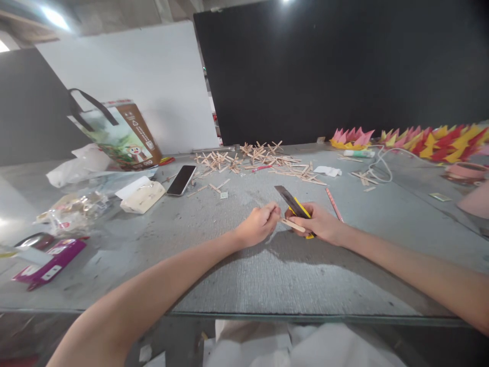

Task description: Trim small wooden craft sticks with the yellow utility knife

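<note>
Lying at the far left of the grey table (214, 285), a purple-and-white packet (51, 267) sits below a heap of crumpled clear plastic wrapping (74, 211). Behind these stands a green-and-brown printed shopping bag with dark handles (130, 135), and just to its right lie a cream soft tissue pack (142, 196) and a black-screened phone (182, 180).

Next come crossed, star-like clusters of pale wooden sticks (219, 160) along the back, with flat loose sticks (301, 173) spread to their right. In front, the left hand (261, 224) has its fingers curled closed at one end of a flat pale wooden stick (294, 225); whether they pinch it cannot be told. That stick is held above the table between the two hands, against the thumb side of the right hand (315, 221), whose fingers are wrapped around a black-and-yellow utility knife (300, 208). The blade tilts up and leftward, apart from the stick.

Judging by the layout, work is partway along: many sticks are already crossed into clusters, while the loose ones and the one in hand are not. Any cut on the held stick is too small to make out.

Beyond the right hand lie a pink patterned pencil (334, 205), a white cable (385, 165) and pointed red-and-yellow folded-paper pieces (439, 145).
</note>
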`<action>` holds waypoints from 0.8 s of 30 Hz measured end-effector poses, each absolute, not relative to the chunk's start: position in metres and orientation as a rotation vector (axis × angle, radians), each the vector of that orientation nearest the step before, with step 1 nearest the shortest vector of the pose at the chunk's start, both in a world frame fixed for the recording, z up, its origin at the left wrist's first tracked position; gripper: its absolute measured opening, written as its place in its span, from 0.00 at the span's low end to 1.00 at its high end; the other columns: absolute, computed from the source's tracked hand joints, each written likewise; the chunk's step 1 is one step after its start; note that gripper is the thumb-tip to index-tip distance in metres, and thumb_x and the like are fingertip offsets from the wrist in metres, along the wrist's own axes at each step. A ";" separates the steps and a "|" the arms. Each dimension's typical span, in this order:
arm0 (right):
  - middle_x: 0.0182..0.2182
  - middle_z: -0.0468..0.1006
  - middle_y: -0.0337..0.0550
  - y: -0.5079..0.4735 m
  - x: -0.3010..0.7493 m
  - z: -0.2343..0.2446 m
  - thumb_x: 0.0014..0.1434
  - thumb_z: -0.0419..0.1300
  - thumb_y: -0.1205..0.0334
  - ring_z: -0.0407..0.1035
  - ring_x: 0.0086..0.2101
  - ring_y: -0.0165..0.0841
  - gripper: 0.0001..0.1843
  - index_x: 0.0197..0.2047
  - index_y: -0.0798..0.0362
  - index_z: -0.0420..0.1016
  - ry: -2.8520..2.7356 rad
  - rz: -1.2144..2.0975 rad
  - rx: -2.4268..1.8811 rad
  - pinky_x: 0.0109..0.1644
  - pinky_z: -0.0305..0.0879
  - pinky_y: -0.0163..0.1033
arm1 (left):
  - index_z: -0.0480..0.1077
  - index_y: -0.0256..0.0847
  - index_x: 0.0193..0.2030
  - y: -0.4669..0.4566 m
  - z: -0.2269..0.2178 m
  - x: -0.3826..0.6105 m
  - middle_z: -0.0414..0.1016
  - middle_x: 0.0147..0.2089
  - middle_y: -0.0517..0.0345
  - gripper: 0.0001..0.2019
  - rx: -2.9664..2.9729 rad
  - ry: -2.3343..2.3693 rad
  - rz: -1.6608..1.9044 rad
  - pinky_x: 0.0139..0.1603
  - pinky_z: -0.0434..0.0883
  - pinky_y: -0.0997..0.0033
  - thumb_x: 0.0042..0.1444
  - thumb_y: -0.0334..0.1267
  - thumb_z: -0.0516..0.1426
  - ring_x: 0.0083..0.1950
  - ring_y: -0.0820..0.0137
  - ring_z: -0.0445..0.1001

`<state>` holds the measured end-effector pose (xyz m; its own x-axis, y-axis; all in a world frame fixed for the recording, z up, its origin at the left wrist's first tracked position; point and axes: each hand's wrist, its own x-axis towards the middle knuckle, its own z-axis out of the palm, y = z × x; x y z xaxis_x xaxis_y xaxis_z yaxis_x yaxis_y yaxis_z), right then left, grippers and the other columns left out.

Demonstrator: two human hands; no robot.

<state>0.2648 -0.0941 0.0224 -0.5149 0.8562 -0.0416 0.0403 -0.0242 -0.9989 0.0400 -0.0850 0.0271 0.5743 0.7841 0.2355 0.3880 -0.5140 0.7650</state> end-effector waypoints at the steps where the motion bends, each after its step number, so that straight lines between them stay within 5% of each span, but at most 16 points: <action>1: 0.19 0.60 0.27 -0.094 0.265 0.023 0.57 0.71 0.42 0.50 0.20 0.24 0.22 0.37 0.52 0.72 -1.602 1.602 -0.948 0.25 0.46 0.35 | 0.55 0.46 0.34 -0.084 0.027 0.040 0.65 0.21 0.67 0.16 2.127 0.933 0.777 0.33 0.65 0.70 0.75 0.47 0.43 0.24 0.73 0.66; 12: 0.21 0.55 0.27 -0.093 0.266 0.024 0.60 0.71 0.40 0.47 0.21 0.24 0.26 0.31 0.50 0.64 -1.591 1.562 -0.917 0.26 0.42 0.37 | 0.55 0.45 0.35 -0.084 0.027 0.040 0.63 0.22 0.68 0.13 2.133 0.980 0.816 0.32 0.62 0.71 0.73 0.45 0.46 0.24 0.73 0.64; 24: 0.22 0.56 0.27 -0.097 0.265 0.027 0.61 0.71 0.43 0.49 0.21 0.24 0.21 0.40 0.53 0.74 -1.625 1.601 -0.882 0.26 0.44 0.36 | 0.55 0.45 0.35 -0.085 0.029 0.041 0.61 0.22 0.69 0.12 2.125 1.031 0.788 0.31 0.60 0.71 0.71 0.43 0.46 0.24 0.73 0.63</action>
